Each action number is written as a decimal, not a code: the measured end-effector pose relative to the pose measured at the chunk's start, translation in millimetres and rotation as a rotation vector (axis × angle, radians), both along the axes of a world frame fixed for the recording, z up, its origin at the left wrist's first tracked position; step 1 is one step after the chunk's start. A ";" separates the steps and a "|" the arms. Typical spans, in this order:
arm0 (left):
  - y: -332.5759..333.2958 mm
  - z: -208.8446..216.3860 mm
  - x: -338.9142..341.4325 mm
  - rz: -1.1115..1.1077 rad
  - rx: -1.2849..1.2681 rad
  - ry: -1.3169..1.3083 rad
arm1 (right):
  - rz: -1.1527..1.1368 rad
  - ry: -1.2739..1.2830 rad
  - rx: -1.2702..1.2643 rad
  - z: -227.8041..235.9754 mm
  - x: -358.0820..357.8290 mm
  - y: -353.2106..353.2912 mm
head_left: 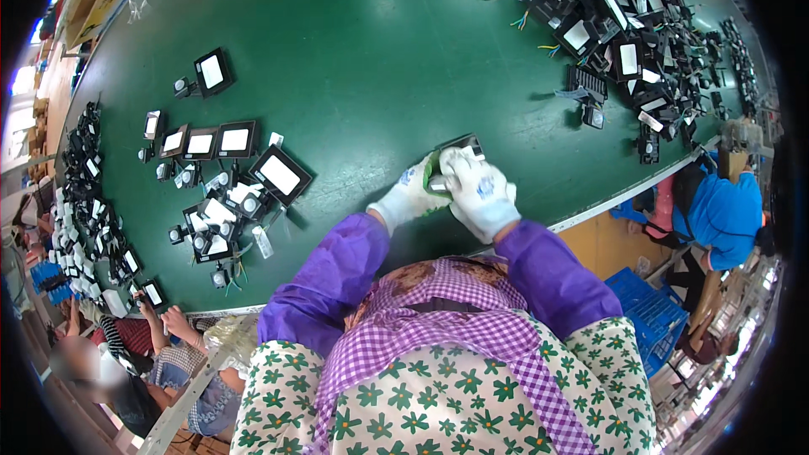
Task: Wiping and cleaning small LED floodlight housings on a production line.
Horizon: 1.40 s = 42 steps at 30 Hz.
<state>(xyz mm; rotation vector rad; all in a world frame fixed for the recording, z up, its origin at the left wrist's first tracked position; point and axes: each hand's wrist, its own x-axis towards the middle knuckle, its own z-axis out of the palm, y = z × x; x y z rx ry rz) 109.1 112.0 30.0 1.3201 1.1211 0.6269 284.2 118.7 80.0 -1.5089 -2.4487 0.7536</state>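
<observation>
Close in front of my body, both hands in white gloves are closed around a small black floodlight (pixel 470 146). My left hand (pixel 411 195) grips it from the left, with a green patch of glove showing at thumb and finger. My right hand (pixel 484 195) lies over its face, the fingers bent and pressed onto it. They hide most of the lamp; only its dark far corner shows clearly. Whether a bit of white material sits under the right fingers, I cannot make out.
Left on the green table (pixel 362 59) lies a group of black floodlights (pixel 281 175) with white panels and round sensors. A large heap of floodlights (pixel 628 59) fills the far right. Another pile (pixel 93 202) runs along the left edge, near a co-worker's hand (pixel 181 322). A blue crate (pixel 647 316) stands below right.
</observation>
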 end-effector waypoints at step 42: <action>-7.2 3.1 12.0 0.100 -0.373 -0.056 | -0.571 0.026 0.069 -42.2 37.8 -17.1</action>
